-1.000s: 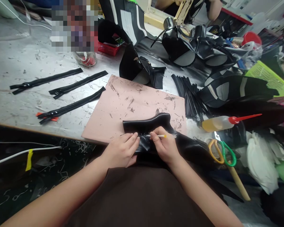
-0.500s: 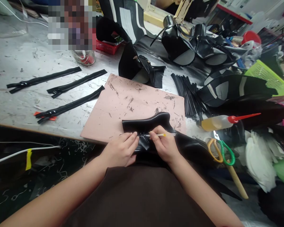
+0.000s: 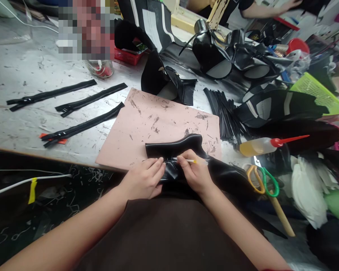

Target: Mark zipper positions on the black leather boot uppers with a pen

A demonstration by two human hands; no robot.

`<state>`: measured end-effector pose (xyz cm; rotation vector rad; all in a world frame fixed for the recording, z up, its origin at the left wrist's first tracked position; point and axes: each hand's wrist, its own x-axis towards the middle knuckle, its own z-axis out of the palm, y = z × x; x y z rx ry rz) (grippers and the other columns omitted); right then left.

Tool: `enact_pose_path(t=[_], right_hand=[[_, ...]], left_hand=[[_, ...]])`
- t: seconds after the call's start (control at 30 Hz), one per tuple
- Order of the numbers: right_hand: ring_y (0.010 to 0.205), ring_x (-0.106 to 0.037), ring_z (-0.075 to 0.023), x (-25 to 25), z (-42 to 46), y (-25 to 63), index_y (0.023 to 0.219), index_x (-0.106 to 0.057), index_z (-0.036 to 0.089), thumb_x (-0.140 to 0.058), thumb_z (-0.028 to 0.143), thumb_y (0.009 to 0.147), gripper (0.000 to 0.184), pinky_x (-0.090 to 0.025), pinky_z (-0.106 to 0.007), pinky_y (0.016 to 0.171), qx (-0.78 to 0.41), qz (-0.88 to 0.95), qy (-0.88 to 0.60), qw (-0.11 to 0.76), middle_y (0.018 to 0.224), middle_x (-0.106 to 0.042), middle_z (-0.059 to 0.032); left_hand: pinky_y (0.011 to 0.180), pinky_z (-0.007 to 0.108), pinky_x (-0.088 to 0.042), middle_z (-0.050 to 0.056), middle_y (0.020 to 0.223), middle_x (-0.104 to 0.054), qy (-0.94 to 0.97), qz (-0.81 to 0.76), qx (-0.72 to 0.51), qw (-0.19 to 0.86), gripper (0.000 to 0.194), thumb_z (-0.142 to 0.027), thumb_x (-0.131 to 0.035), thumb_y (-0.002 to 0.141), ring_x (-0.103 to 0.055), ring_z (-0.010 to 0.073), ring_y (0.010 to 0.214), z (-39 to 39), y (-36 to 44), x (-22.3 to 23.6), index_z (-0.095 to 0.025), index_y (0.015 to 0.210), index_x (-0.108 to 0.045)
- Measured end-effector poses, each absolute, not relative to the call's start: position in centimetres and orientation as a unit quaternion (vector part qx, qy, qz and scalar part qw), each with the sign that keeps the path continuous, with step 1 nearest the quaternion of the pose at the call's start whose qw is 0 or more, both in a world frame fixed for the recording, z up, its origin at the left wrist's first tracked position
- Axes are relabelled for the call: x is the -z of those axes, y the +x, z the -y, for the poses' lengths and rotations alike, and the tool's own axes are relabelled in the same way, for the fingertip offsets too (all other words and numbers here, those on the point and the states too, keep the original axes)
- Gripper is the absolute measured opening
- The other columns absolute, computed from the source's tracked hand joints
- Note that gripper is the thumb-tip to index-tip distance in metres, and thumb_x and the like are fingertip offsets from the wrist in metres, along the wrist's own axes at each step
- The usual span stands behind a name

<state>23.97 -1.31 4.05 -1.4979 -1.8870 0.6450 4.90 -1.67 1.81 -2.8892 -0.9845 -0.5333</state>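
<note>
A glossy black leather boot upper (image 3: pixel 173 147) lies across the near edge of the pink board, its right part running down toward my lap. My left hand (image 3: pixel 145 176) pinches the upper's near edge, thumb underneath and fingers on top. In my right hand (image 3: pixel 196 174) is a slim white pen (image 3: pixel 190 160) with a yellow band, held between thumb and fingers. Its tip points left at the leather, a little short of my left fingertips. Any mark under the tip is too small to make out.
Black zippers (image 3: pixel 81 125) lie on the table at left, beside the pink board (image 3: pixel 158 109). At right are black strips (image 3: pixel 226 116), a bottle of yellow liquid (image 3: pixel 255 146) and scissors (image 3: pixel 262 178). Boot uppers (image 3: pixel 210 52) stand behind; a co-worker's arm (image 3: pixel 267 9) shows at top right.
The pen tip has shifted slightly right, away from my left fingertips. My left hand and the upper stay in place. A co-worker's arm has come into view at the top right.
</note>
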Motion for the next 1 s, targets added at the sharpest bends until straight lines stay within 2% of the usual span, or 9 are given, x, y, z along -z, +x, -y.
enact_pose_path(t=[0.6, 0.67, 0.73, 0.87, 0.93, 1.0], right_hand=[[0.057, -0.054, -0.0127, -4.2, 1.5, 23.9, 0.068, -0.050, 0.020, -0.043, 0.027, 0.087, 0.021, -0.042, -0.024, 0.055, -0.252, 0.708, -0.580, 0.312, 0.062, -0.056, 0.0001], [0.056, -0.054, -0.0124, -4.3, 1.7, 24.1, 0.067, -0.050, 0.020, -0.044, 0.027, 0.087, 0.021, -0.042, -0.024, 0.055, -0.266, 0.685, -0.584, 0.344, 0.061, -0.056, 0.0005], [0.056, -0.055, -0.0125, -4.5, 2.1, 24.4, 0.067, -0.049, 0.021, -0.044, 0.025, 0.087, 0.021, -0.043, -0.025, 0.056, -0.261, 0.638, -0.594, 0.415, 0.061, -0.055, 0.0009], [0.057, -0.054, -0.0140, -6.7, 3.4, 24.9, 0.070, -0.051, 0.021, -0.044, 0.025, 0.086, 0.018, -0.044, -0.027, 0.056, -0.192, 0.573, -0.589, 0.536, 0.061, -0.052, 0.0010], [0.063, -0.057, -0.0163, -8.6, 3.8, 25.8, 0.071, -0.051, 0.022, -0.043, 0.027, 0.086, 0.018, -0.046, -0.030, 0.060, -0.150, 0.588, -0.577, 0.546, 0.063, -0.053, -0.0003], [0.064, -0.057, -0.0171, -10.6, 3.6, 27.5, 0.067, -0.050, 0.022, -0.039, 0.030, 0.088, 0.024, -0.045, -0.032, 0.062, -0.092, 0.618, -0.600, 0.500, 0.064, -0.054, -0.0012]], left_hand=[[0.084, 0.037, -0.050, 0.017, 0.113, -0.061, -0.934, 0.318, 0.162, 0.011, 0.042, -0.025, -0.046, 0.075, -0.057, 0.0263, 0.099, 1.7, 4.8, -1.8, -0.004, 0.107, -0.060], [0.083, 0.037, -0.051, 0.017, 0.113, -0.061, -0.934, 0.318, 0.162, 0.012, 0.042, -0.026, -0.046, 0.075, -0.058, 0.0263, 0.098, 1.7, 4.8, -1.9, -0.004, 0.108, -0.060], [0.082, 0.036, -0.052, 0.017, 0.113, -0.061, -0.935, 0.317, 0.161, 0.012, 0.042, -0.026, -0.046, 0.075, -0.058, 0.0260, 0.097, 1.7, 4.8, -2.0, -0.004, 0.107, -0.060], [0.082, 0.035, -0.052, 0.015, 0.113, -0.062, -0.935, 0.314, 0.165, 0.016, 0.039, -0.025, -0.045, 0.077, -0.058, 0.0253, 0.098, 1.6, 4.8, -1.9, -0.006, 0.107, -0.061], [0.083, 0.035, -0.051, 0.015, 0.114, -0.061, -0.931, 0.319, 0.178, 0.019, 0.039, -0.027, -0.046, 0.078, -0.058, 0.0250, 0.100, 1.7, 4.7, -1.7, -0.007, 0.109, -0.059], [0.084, 0.036, -0.050, 0.016, 0.113, -0.061, -0.929, 0.305, 0.211, 0.014, 0.040, -0.033, -0.047, 0.080, -0.057, 0.0251, 0.102, 1.8, 4.3, -1.5, -0.008, 0.110, -0.057]])
